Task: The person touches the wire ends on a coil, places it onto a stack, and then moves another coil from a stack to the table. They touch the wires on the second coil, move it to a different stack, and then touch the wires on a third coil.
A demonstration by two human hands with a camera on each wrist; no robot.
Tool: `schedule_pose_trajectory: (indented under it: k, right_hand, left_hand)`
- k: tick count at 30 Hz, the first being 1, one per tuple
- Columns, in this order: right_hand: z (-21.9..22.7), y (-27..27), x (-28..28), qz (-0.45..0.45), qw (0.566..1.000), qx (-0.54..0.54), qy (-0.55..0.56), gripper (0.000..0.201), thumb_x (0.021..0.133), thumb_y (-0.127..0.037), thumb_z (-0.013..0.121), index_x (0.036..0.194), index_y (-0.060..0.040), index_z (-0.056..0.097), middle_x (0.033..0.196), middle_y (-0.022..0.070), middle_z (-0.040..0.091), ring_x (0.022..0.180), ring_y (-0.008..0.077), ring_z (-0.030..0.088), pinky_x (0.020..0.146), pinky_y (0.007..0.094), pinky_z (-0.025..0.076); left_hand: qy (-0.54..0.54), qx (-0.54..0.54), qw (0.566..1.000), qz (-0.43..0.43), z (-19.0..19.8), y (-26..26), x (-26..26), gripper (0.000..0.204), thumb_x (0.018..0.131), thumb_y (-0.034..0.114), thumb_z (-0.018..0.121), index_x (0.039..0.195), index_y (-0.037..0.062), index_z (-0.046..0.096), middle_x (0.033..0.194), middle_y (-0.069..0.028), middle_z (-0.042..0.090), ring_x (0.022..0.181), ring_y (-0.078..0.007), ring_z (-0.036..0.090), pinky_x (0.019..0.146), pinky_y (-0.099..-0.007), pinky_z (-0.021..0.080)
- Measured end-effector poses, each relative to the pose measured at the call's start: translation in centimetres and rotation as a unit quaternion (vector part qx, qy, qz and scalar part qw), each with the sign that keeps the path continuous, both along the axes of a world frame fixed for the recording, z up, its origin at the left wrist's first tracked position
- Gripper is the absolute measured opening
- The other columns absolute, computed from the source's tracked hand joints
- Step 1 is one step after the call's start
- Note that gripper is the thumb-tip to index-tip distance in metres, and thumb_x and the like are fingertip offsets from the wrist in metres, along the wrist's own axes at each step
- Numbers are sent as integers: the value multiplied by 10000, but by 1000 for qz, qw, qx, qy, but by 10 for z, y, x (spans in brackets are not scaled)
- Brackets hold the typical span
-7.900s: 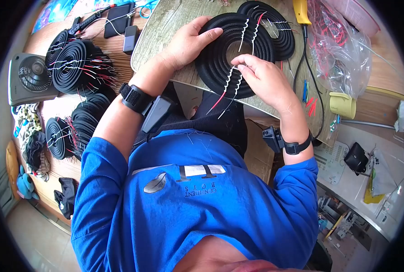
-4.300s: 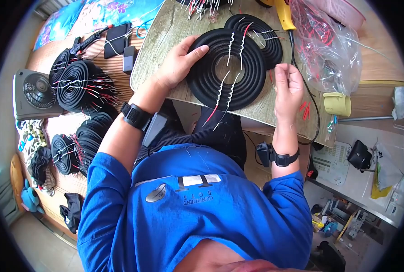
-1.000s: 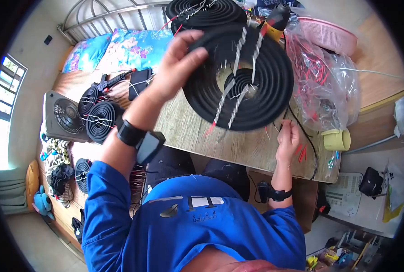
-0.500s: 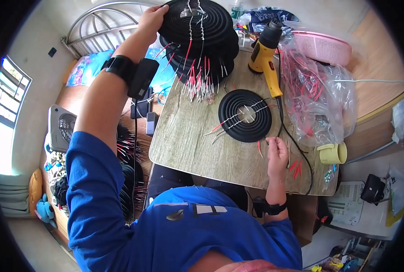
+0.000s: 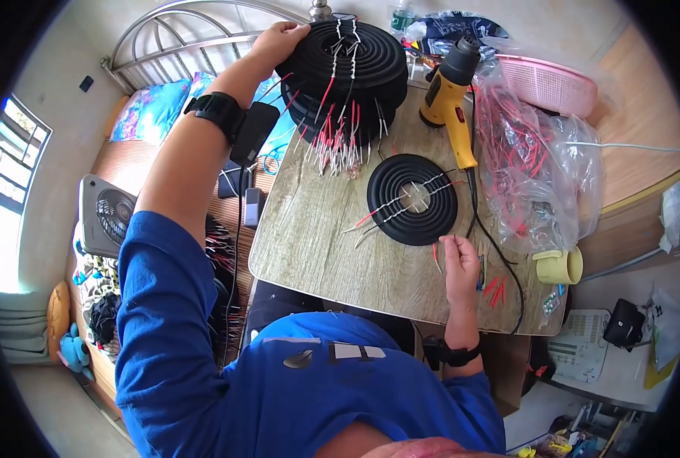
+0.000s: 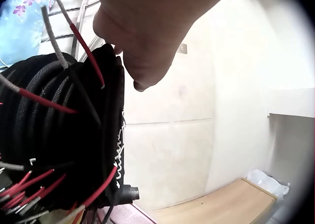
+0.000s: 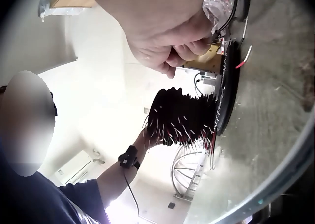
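Far left, off the table, there's a small desk fan [image 5: 104, 216] on the wooden surface beside a floral cushion [image 5: 150, 109]. Moving in, the left hand [image 5: 277, 37] is stretched way out to the back of the table [image 5: 309, 244], fingers curled over the rim of the top coil [image 5: 349, 52], which sits on a stack of black coils [image 5: 340, 99] with red and grey wire ends [image 5: 334, 145] bristling out the front. The left wrist view shows the fingers wrapped over that rim [image 6: 106, 61].

If you're seating a coil like this, I'd square it with the ones below before letting go and keep the leads all fanning toward the same side, otherwise the pile leans and the wires tangle.

In the middle, a single flat coil [image 5: 411, 200] lies alone on the table, leads trailing toward the person. Just right of it sits a yellow heat gun [image 5: 448, 82], its cord running down past the right hand [image 5: 459, 263]. That hand rests near the front edge with fingertips pinched together, probably on a thin wire or sleeve, hard to tell at this size. Loose red bits [image 5: 495, 287] lie beside it, then a clear bag of wires [image 5: 538, 153] and a pink basket [image 5: 550, 76].
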State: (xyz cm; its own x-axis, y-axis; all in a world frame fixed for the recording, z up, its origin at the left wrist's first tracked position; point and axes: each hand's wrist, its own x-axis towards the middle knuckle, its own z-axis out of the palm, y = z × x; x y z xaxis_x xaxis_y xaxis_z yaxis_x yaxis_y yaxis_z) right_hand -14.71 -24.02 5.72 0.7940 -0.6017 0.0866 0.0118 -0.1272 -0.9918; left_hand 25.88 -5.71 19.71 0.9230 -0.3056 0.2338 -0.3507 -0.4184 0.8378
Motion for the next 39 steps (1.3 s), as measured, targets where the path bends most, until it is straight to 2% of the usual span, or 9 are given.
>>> schedule_pose_trajectory:
  k: [5, 8, 12, 16, 18, 21, 26, 33, 39]
  right_hand:
    - [34, 14, 33, 27, 995, -101, 7, 121, 860, -105, 548, 932, -16, 589, 729, -67, 520, 586, -20, 386, 506, 142, 294]
    - [61, 26, 74, 66, 979, -162, -101, 111, 839, -84, 571, 911, -5, 599, 719, -63, 533, 608, -5, 432, 534, 154, 342]
    - [102, 42, 130, 82, 970, -201, -109, 124, 824, -96, 591, 897, 1, 613, 676, -52, 545, 595, 9, 452, 545, 175, 376]
    - [106, 45, 179, 51, 956, -259, -125, 145, 798, -135, 624, 880, -16, 625, 640, -19, 558, 556, 33, 457, 521, 200, 382]
    - [109, 47, 190, 35, 948, -290, -129, 154, 789, -151, 635, 873, -23, 628, 631, -7, 561, 544, 42, 458, 512, 209, 383]
    - [113, 50, 198, 20, 936, -352, -11, 180, 760, -198, 661, 841, -40, 633, 607, 28, 560, 519, 72, 465, 496, 234, 385]
    - [120, 59, 202, 17, 932, -359, 44, 202, 745, -225, 671, 814, -41, 627, 576, 30, 532, 511, 85, 464, 493, 246, 385]
    - [101, 50, 193, 66, 953, -238, -176, 111, 817, -132, 607, 838, -24, 589, 657, -29, 546, 541, 46, 448, 519, 195, 373]
    - [110, 45, 161, 99, 936, -203, -271, 81, 859, -101, 557, 885, -24, 551, 769, -13, 573, 559, 24, 445, 527, 163, 355]
  left_hand:
    - [-101, -24, 993, 56, -7, 9, -6, 599, 747, 484, 604, 1154, 53, 523, 1049, -124, 602, 984, -222, 566, 847, -311, 426]
    - [-203, 30, 979, 18, 2, 21, -37, 576, 764, 470, 597, 1171, 72, 507, 1113, -154, 564, 1052, -265, 531, 880, -328, 410]
    - [-199, -20, 974, -109, -2, 26, -46, 509, 783, 424, 593, 1159, 90, 518, 1147, -175, 532, 1072, -300, 508, 898, -341, 399]
    - [-193, -41, 973, -118, -17, 26, -50, 480, 793, 386, 590, 1160, 85, 517, 1172, -182, 511, 1102, -329, 475, 936, -366, 367]
    - [-235, -23, 966, -102, -22, 25, -49, 467, 801, 383, 586, 1155, 86, 524, 1178, -172, 509, 1108, -305, 471, 941, -351, 361]
    - [-310, 17, 948, -69, -22, 26, -57, 441, 817, 377, 578, 1147, 86, 539, 1189, -150, 507, 1120, -258, 464, 950, -322, 349]
    - [-329, 81, 939, -56, -27, 25, -66, 393, 805, 372, 582, 1135, 159, 559, 1261, -176, 435, 1199, -330, 363, 1001, -391, 282]
    - [-313, 97, 944, -46, -27, 25, -68, 374, 806, 397, 565, 1112, 183, 577, 1292, -179, 402, 1213, -345, 336, 1019, -416, 244]
    - [-322, 94, 941, -40, -29, 23, -67, 364, 810, 400, 560, 1112, 198, 578, 1286, -188, 405, 1212, -351, 337, 1018, -419, 246]
